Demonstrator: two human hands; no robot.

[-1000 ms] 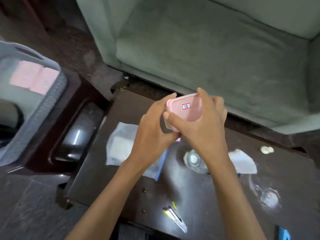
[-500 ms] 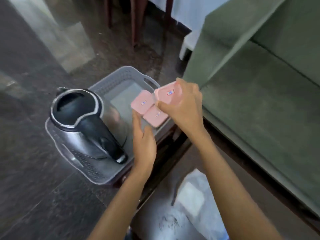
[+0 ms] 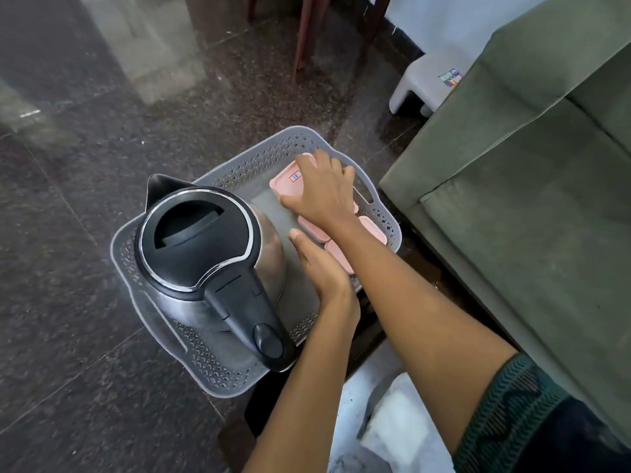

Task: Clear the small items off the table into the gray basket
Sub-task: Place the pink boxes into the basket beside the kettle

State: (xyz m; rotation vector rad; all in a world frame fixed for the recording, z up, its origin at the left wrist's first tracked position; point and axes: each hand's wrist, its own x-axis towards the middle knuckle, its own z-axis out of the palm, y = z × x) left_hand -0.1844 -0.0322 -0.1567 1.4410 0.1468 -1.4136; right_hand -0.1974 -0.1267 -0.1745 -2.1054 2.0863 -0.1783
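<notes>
The gray perforated basket (image 3: 239,167) sits on the floor beside the dark table. My right hand (image 3: 321,189) reaches into its far corner, fingers wrapped over a pink lidded box (image 3: 285,180) with a small red-framed label, which rests low inside the basket. Other pink boxes (image 3: 374,230) lie next to it, partly hidden under my right forearm. My left hand (image 3: 319,264) hovers flat and open over the basket's middle, fingers together, holding nothing. A steel kettle with a black lid and handle (image 3: 205,254) fills the basket's near left half.
A green sofa (image 3: 529,199) stands close on the right. A white plastic stool (image 3: 426,80) and wooden chair legs (image 3: 304,39) are beyond the basket. A clear plastic bag (image 3: 396,428) lies on the dark table edge at the bottom. Dark polished floor surrounds the basket.
My right hand carried the pink box from above the table over to the basket and lowered it into the far corner. The left hand let go of it and moved alongside.
</notes>
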